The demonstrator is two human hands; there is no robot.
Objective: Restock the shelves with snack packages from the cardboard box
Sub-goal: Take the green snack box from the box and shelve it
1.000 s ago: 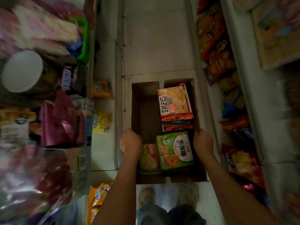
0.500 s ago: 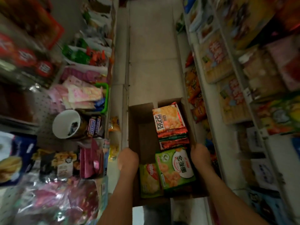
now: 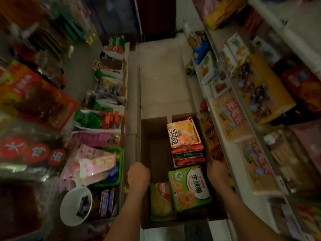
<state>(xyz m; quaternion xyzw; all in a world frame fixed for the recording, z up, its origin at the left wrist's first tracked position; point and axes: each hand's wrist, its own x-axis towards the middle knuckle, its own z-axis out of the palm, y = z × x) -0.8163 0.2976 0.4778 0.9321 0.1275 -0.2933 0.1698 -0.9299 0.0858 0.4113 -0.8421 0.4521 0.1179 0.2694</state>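
Shelving fills both sides of a narrow aisle. The right shelves (image 3: 211, 108) carry flat trays of biscuits and bright snack bags on tilted tiers. The left shelves (image 3: 132, 87) hold rows of bagged sweets running far down the aisle; much of the near left stock is blurred. Between them lies a pale tiled floor (image 3: 161, 80), ending at a dark door (image 3: 156, 18) at the far end.

The cardboard box (image 3: 156, 153) sits in the middle of the aisle, near the person, open at the top with its far flaps standing up. Its left half is bare. In its far right part lies a stack of orange and red packages (image 3: 184, 134), flat and face up. Just nearer than the stack lies a green package (image 3: 189, 188) printed with ring-shaped snacks, and to the left of that, touching it, a yellow-green package (image 3: 160, 200).

The left hand (image 3: 139, 173) is clenched over the top edge of the box's left wall. The right hand (image 3: 217, 171) grasps the right wall in the same way, beside the near end of the stack.

On the near left shelf stand a green basket (image 3: 119, 164) of pink packets and a white cup (image 3: 69, 211) holding small dark wrapped pieces.
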